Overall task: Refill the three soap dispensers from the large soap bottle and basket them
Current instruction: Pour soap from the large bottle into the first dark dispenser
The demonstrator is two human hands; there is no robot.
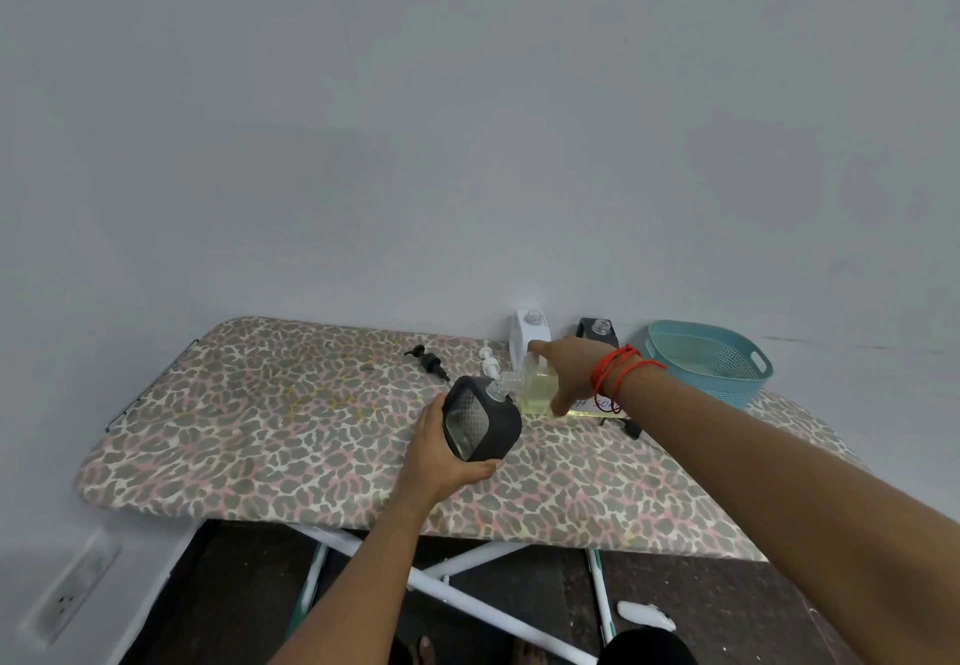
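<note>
My left hand (441, 456) grips a dark square soap dispenser (480, 425) with a clear front panel, tilted, its pump off and its mouth open. My right hand (563, 371) holds the large clear soap bottle (535, 386) of yellowish liquid, tipped sideways with its neck at the dispenser's mouth. A white dispenser (527, 337) and a second dark dispenser (597, 333) stand open-topped by the wall. A black pump head (427, 360) and a white pump head (488, 360) lie on the board. The teal basket (727, 381) sits at the far right.
Everything rests on a leopard-print ironing board (260, 430) against a plain wall. Another black pump (626, 426) lies under my right forearm. A wall socket (67, 597) is low on the left. A white object (647, 615) lies on the dark floor.
</note>
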